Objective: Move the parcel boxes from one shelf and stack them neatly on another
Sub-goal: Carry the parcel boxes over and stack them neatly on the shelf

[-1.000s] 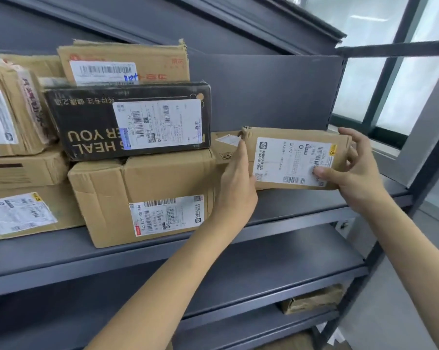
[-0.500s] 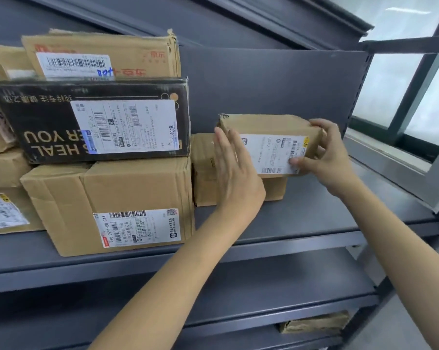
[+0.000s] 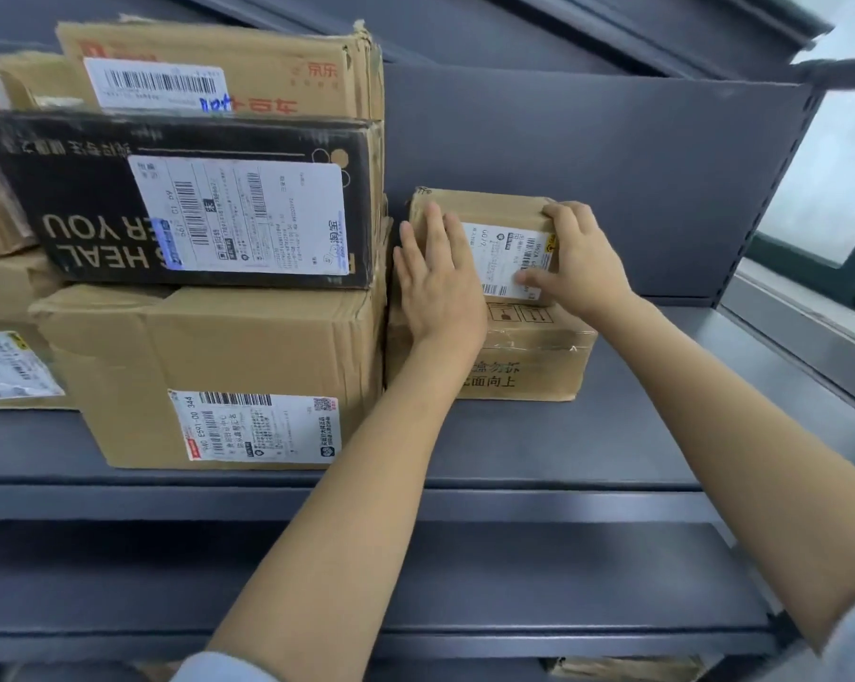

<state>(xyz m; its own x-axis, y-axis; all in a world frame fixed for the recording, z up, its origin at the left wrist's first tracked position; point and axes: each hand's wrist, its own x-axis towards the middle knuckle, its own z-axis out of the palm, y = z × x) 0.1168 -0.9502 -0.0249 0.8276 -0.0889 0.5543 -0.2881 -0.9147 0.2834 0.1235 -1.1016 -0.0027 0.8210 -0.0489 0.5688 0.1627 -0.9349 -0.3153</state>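
A dark grey metal shelving unit (image 3: pixel 514 499) fills most of the view. Its back panel (image 3: pixel 588 179) is a plain flat sheet, and a perforated upright post (image 3: pixel 770 189) runs down the right end. A lower shelf (image 3: pixel 538 583) sits beneath the front lip. To the right, a window (image 3: pixel 829 179) with a dark frame lets in pale daylight, with a grey sill (image 3: pixel 799 327) below it.

A parcel storeroom: grey metal shelving (image 3: pixel 465 499) stacked with labelled cardboard boxes (image 3: pixel 229 366)
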